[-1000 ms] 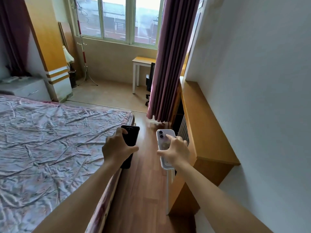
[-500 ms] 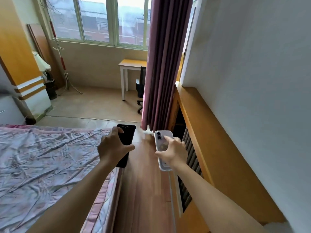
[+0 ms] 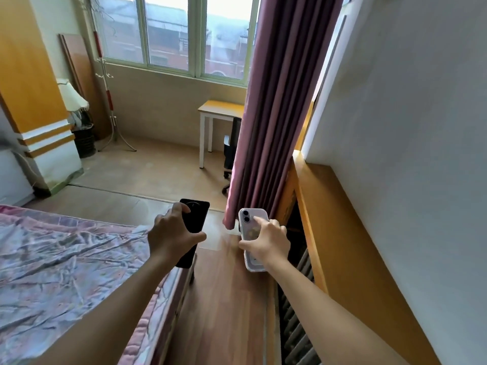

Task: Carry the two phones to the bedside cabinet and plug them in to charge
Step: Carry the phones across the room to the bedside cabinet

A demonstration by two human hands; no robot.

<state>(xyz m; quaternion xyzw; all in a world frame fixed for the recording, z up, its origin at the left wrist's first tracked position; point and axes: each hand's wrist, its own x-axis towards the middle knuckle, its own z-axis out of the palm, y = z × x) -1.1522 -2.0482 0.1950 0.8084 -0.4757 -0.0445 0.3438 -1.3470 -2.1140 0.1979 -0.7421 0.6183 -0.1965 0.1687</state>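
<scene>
At the far left, a bed [image 3: 66, 259] with a crumpled pink and grey sheet was seen, with a white cabinet [image 3: 10, 177] partly visible beyond its far end. Behind that, an orange and white pillar [image 3: 34, 88], a lamp [image 3: 72, 97] with a pale shade and a metal stand [image 3: 110, 101] were ranged along the wall under the window [image 3: 179, 35].

The left hand [image 3: 172, 237] was held out over the edge of the bed, and a black phone [image 3: 193, 219] was gripped in it, with the fingers curled over the phone's back and the thumb wrapped round its right edge. The phone was held upright, back towards the camera, above the strip of wooden floor [image 3: 226, 299] between bed and wall.

Just to the right, at about the same height and apart from the first, a white phone [image 3: 251, 227] with two camera lenses was held in the right hand [image 3: 266, 245]. The grip was closed round it, the forefinger laid along its back and the thumb pressed on its left edge.

Farther back, a small counter [image 3: 221, 109] with white legs and a dark chair [image 3: 232, 151] were partly hidden by a purple curtain [image 3: 276, 114]. Along the right wall, a wooden ledge [image 3: 350, 246] was set above a slatted radiator [image 3: 297, 325].
</scene>
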